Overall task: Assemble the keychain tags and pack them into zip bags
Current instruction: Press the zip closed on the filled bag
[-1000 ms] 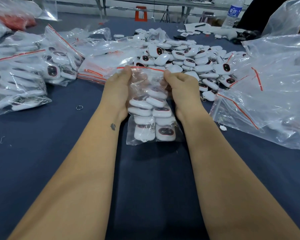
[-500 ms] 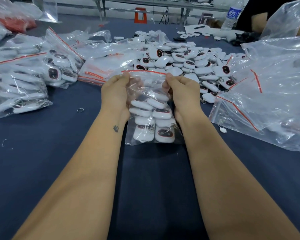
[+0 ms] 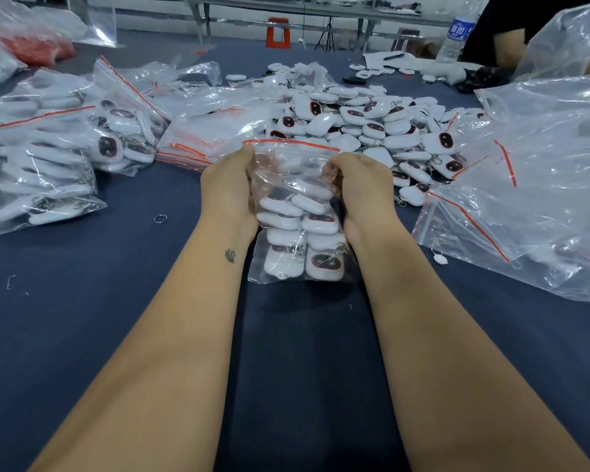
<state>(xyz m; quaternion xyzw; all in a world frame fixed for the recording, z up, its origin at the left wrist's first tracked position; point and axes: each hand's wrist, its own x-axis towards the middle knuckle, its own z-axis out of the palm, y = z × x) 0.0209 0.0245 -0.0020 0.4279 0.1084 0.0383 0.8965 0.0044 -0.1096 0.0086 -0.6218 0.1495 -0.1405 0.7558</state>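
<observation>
While the dark blue table [image 3: 82, 335] runs off in every direction, what fills most of it is plastic. On the right lies a heap of big clear bags [image 3: 532, 185] with red zip strips, crumpled and slumped over each other. On the left sit the packed bags [image 3: 48, 165], fat with white tags, one leaning against the next. Between the two, further back, a loose pile of keychain tags [image 3: 365, 124] spreads across the cloth, white shells with dark oval faces ringed in red, some with their little chains showing. Flat empty zip bags [image 3: 198, 141] lie just left of that pile.

In front of the pile, both bare forearms reach out, and between them stands the zip bag [image 3: 293, 212] being handled, upright, its bottom edge resting on the table and its red seal strip on top. Inside, the tags are stacked in two rough columns. The left hand [image 3: 227, 189] grips the bag's left side near the top, fingers curled in around the plastic. The right hand [image 3: 358, 185] does the same on the right side, fingers bunched tight on the film just under the seal.

A water bottle [image 3: 455, 32] stands at the far right edge. A small metal split ring [image 3: 160, 219] lies alone on the cloth, left of the left wrist.
</observation>
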